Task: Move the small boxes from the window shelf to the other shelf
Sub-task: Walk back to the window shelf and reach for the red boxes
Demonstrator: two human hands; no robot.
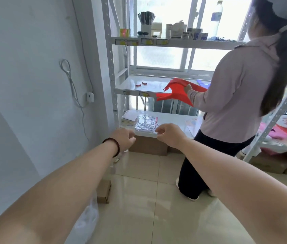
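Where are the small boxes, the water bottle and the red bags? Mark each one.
small boxes (pixel 194 35): head view, front of the cluster.
water bottle (pixel 215 18): head view, its label.
red bags (pixel 176 95): head view, lower flat panel.

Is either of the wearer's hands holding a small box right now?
No: the left hand and right hand are both empty, fingers curled, in front of the bottom shelf.
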